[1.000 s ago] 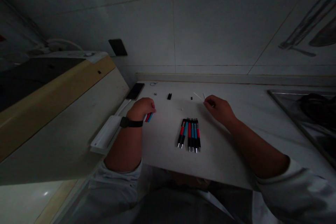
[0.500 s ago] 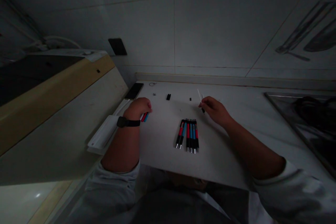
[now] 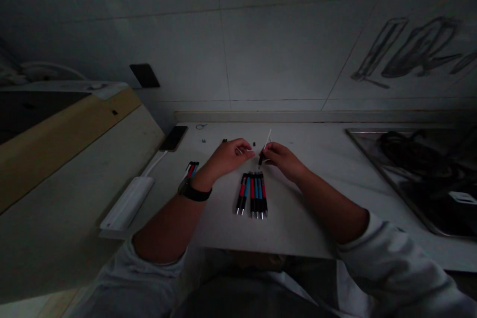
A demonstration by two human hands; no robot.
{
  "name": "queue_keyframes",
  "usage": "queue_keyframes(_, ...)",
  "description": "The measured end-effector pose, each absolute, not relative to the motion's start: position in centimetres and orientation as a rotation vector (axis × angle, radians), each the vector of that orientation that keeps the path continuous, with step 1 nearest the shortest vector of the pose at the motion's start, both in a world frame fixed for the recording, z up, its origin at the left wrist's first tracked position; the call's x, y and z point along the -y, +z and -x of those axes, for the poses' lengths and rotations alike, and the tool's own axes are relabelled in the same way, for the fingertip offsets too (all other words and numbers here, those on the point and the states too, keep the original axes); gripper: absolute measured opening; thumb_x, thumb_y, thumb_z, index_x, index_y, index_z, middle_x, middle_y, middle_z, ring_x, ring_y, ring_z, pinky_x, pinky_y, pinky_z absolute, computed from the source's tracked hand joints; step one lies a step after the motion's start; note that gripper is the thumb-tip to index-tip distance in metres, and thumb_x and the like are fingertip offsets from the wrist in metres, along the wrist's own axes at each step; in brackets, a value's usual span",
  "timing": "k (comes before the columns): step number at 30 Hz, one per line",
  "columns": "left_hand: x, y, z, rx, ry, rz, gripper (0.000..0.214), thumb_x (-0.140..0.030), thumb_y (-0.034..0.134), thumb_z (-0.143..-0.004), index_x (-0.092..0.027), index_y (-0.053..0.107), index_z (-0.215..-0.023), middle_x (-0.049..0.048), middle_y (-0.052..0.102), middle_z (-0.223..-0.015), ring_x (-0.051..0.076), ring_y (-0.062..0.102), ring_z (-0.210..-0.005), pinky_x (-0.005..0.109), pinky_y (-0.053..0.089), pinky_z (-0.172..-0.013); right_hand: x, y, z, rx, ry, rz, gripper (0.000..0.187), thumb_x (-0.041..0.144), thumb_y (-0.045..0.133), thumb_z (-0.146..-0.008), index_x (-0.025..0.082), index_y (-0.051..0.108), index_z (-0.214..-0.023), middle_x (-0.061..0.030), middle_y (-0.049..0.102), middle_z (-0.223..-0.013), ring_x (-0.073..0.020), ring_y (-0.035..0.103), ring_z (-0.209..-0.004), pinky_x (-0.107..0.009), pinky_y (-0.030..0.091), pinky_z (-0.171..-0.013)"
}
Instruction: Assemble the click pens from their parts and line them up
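My right hand [image 3: 280, 157] is closed in a pinch around a black pen part [image 3: 261, 158]. A thin white stick [image 3: 268, 137], like a refill, rises from the same grip. My left hand [image 3: 233, 155] is just left of it, fingers curved with a small gap to the thumb; I make out nothing between them. Below both hands lies a row of pens [image 3: 257, 194] in red, blue and black, silver tips toward me. Left of my left wrist are several more red, blue and black pen pieces [image 3: 192, 168], partly hidden by the arm.
A small black piece [image 3: 254, 144] lies behind the hands, and a tiny metal bit [image 3: 203, 141] farther left. A phone [image 3: 175, 138] and a white power strip [image 3: 128, 203] stand along the left side. At right is a stove [image 3: 406, 179]; a tiled wall [image 3: 276, 59] closes the back.
My left hand has moved right, from the pen pieces at the left to beside my right hand. The view has shifted a little to the right. My right hand keeps its pinch.
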State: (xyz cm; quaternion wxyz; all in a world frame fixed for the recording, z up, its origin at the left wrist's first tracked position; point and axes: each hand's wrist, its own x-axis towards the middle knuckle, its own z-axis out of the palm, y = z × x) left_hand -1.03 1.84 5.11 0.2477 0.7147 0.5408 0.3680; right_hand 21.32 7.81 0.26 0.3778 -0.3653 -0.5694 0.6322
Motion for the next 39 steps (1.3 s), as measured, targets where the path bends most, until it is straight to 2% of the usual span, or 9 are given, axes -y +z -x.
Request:
queue_keyframes(3, -2.4, 4.1, -2.1, -1.526, 0.942, -1.98, 0.026, -0.038, 0.082, -0.083, -0.023, 0.07, -0.1, 0.0031, 0.075, -0.09, 0.019, 0.07, -0.079, 0.029, 0.053, -0.072, -7.5, 0.3, -21.0, 1.34, 1.693, 0.872, 0.04, 0.05, 0.086, -0.07, 0.022, 0.061, -0.086, 0.0008, 0.069, -0.087, -0.0139, 0.064, -0.079, -0.03, 0.053, -0.077)
queue_keyframes(8, -2.8, 2.9, -2.8, -1.623, 0.952, -1.978, 0.02, -0.025, 0.081, -0.082, -0.023, 0.068, -0.097, 0.0034, 0.076, -0.089, 0.019, 0.071, -0.08, 0.029, 0.053, -0.071, -7.4, 0.4, -21.0, 1.214, 1.705, 0.831, 0.041, 0.05, 0.088, -0.07, 0.022, 0.062, -0.084, 0.0008, 0.07, -0.088, -0.0144, 0.066, -0.08, -0.032, 0.054, -0.081)
queue_keyframes(14, -3.0, 1.5, -1.6, -1.621, 0.894, -1.962, 0.016, -0.026, 0.08, -0.081, -0.022, 0.071, -0.094, 0.0036, 0.076, -0.088, 0.02, 0.071, -0.081, 0.03, 0.053, -0.072, -8.1, -0.1, -21.2, 1.146, 1.646, 0.835, 0.041, 0.05, 0.088, -0.069, 0.023, 0.061, -0.083, -0.0011, 0.073, -0.092, -0.0153, 0.067, -0.083, -0.033, 0.055, -0.082)
queue_keyframes(21, -3.3, 1.4, -1.7, -1.566, 1.12, -1.747, 0.018, -0.029, 0.077, -0.082, -0.021, 0.066, -0.093, 0.0027, 0.075, -0.098, 0.017, 0.069, -0.08, 0.029, 0.054, -0.076, -7.8, 0.2, -21.1, 1.24, 1.635, 0.897, 0.039, 0.051, 0.085, -0.071, 0.023, 0.062, -0.084, -0.0033, 0.075, -0.099, -0.017, 0.069, -0.087, -0.032, 0.054, -0.079)
queue_keyframes(28, -3.4, 1.3, -2.4, -1.448, 1.252, -1.66, 0.017, -0.024, 0.076, -0.08, -0.02, 0.061, -0.088, 0.0031, 0.072, -0.09, 0.017, 0.069, -0.083, 0.03, 0.054, -0.08, -7.0, 0.5, -20.7, 1.26, 1.652, 0.877, 0.036, 0.049, 0.084, -0.072, 0.023, 0.063, -0.084, -0.0025, 0.074, -0.098, -0.017, 0.068, -0.088, -0.031, 0.053, -0.078)
queue_keyframes(32, -3.5, 1.1, -2.3, -1.439, 1.248, -1.637, 0.018, -0.024, 0.076, -0.079, -0.02, 0.061, -0.088, 0.0026, 0.072, -0.088, 0.016, 0.068, -0.081, 0.029, 0.054, -0.078, -7.1, 1.0, -20.9, 1.271, 1.642, 0.873, 0.035, 0.05, 0.082, -0.074, 0.024, 0.061, -0.084, -0.0033, 0.073, -0.104, -0.0182, 0.068, -0.093, -0.032, 0.054, -0.081)
queue_keyframes(35, -3.6, 1.1, -2.0, -1.455, 1.25, -1.628, 0.018, -0.024, 0.076, -0.079, -0.019, 0.062, -0.088, 0.002, 0.072, -0.087, 0.015, 0.067, -0.079, 0.028, 0.053, -0.076, -8.3, 1.8, -22.1, 1.321, 1.488, 0.91, 0.034, 0.052, 0.076, -0.078, 0.025, 0.058, -0.088, -0.0037, 0.073, -0.107, -0.0183, 0.068, -0.092, -0.035, 0.055, -0.083)
queue_keyframes(39, -3.8, 1.3, -1.3, -1.474, 1.287, -1.585, 0.018, -0.027, 0.076, -0.079, -0.019, 0.062, -0.089, 0.0023, 0.07, -0.086, 0.015, 0.066, -0.079, 0.027, 0.053, -0.075, -11.6, 2.8, -25.0, 1.515, 0.969, 1.096, 0.027, 0.05, 0.064, -0.086, 0.026, 0.055, -0.095, -0.0042, 0.072, -0.097, -0.0183, 0.066, -0.086, -0.034, 0.054, -0.078)
